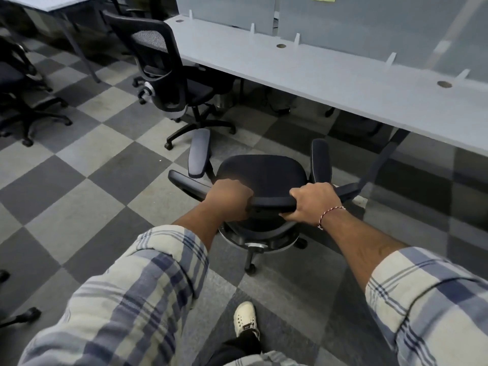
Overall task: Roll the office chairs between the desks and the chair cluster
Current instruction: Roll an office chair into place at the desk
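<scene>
A black office chair (261, 173) with two padded armrests stands right in front of me, its seat facing the long grey desk (330, 75). My left hand (229, 200) grips the top edge of its backrest on the left. My right hand (314, 203), with a thread band on the wrist, grips the same edge on the right. A second black chair with a mesh back (169, 72) stands at the desk farther left, its seat partly under the desktop.
More black chairs (18, 96) cluster at the left edge on the checkered carpet. Another desk (66, 1) stands at the far left top. A desk leg (383, 157) slants down beside the chair's right armrest. My white shoe (245, 318) is behind the chair.
</scene>
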`<state>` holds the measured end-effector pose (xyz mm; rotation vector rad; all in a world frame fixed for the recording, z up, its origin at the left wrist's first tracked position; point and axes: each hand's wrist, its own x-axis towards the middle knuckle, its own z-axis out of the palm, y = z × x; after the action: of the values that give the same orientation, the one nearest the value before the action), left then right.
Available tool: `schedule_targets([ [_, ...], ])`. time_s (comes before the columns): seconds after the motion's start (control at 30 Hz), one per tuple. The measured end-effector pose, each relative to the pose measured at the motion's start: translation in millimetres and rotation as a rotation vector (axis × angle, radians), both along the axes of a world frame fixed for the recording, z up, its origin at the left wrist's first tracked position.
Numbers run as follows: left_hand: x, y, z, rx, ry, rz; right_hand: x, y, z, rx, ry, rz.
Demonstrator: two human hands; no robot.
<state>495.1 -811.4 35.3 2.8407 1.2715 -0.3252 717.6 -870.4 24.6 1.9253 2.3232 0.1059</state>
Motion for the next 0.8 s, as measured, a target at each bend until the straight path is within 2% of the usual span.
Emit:
schedule_targets([
  [0.27, -47.9, -19.6, 5.8, -0.01, 0.07, -0.042, -55.9, -42.7, 5.5, -0.004, 0.045, -0.028],
  [0.47, -86.6, -38.7, 4.5, 0.01, 0.12, -0.11, -102.9, -76.5, 5.2, -0.017, -0.002, -0.096],
  [0.8, -132.7, -31.4, 4.0, 0.04, 0.071, -0.242, -156.8, -92.2, 6.4, -0.015, -0.059, -0.229],
])
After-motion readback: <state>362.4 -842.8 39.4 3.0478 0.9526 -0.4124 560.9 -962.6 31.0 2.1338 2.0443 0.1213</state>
